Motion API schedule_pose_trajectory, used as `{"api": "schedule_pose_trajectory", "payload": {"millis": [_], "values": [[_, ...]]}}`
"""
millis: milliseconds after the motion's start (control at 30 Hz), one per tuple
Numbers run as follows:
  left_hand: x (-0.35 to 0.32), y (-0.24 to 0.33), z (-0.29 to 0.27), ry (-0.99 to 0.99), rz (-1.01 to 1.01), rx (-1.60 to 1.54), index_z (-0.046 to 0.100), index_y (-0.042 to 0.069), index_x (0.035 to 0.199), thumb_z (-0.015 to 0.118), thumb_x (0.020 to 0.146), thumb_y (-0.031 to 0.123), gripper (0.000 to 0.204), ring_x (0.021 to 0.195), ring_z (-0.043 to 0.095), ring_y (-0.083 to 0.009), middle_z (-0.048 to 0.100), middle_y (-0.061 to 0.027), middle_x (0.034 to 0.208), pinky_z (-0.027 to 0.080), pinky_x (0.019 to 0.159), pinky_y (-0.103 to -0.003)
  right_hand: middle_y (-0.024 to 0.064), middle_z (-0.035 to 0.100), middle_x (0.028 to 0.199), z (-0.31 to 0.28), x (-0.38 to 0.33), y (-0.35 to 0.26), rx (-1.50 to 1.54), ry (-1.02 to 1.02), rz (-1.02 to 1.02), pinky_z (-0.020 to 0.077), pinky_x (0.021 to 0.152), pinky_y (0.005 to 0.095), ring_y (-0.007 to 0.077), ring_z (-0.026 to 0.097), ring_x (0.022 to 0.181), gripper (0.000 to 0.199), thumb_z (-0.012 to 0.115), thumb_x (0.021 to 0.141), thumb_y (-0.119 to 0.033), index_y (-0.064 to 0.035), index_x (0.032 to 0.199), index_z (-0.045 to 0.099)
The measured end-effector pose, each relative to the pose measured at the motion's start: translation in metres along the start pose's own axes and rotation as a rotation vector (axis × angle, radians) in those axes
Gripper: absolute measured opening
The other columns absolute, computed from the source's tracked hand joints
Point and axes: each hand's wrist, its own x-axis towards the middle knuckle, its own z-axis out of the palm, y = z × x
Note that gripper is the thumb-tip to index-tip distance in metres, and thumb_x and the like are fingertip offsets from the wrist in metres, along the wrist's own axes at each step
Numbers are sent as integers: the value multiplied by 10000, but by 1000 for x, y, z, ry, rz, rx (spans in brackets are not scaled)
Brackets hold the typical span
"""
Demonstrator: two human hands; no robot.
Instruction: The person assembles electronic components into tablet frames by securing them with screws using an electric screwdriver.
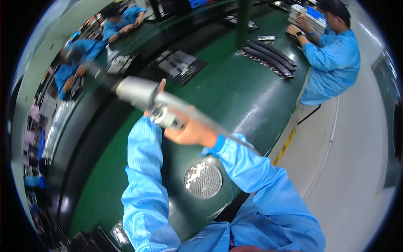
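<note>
Grey power tool [145,95], blurred and tube-shaped, is held up over the green table [235,96], angled toward the upper left. Nearest, a round perforated metal disc [203,179] lies on the table between the two blue sleeves. The right hand [191,130] wraps its fingers tightly round the tool's rear part, where a thin cable [235,138] runs back over the sleeve. The left hand [154,105] is mostly hidden behind the tool body, with one finger showing above it; its grip cannot be told. Farther off lie dark trays [178,65] and a curved row of black strips [268,56], where a seated person in blue [331,59] works.
</note>
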Motion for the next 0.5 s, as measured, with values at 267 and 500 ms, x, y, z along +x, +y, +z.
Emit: {"api": "schedule_pose_trajectory", "payload": {"millis": [267, 500], "values": [[129, 0, 67, -71, -439, -96, 643, -101, 1205, 925, 656, 445, 824, 1073, 634, -257, 660, -178, 1225, 468, 968, -362, 128, 611, 995, -32, 4, 12, 67, -45, 122, 545, 714, 391, 302, 649, 849, 433, 767, 692, -78, -21, 1095, 618], [75, 71, 47, -199, -410, -510, 726, -28, 966, 857, 749, 219, 355, 882, 646, -182, 712, -105, 1007, 484, 854, -319, 116, 595, 978, -29, 2, 15, 88, -58, 266, 550, 763, 380, 299, 646, 882, 416, 766, 696, -42, -14, 1079, 607]]}}
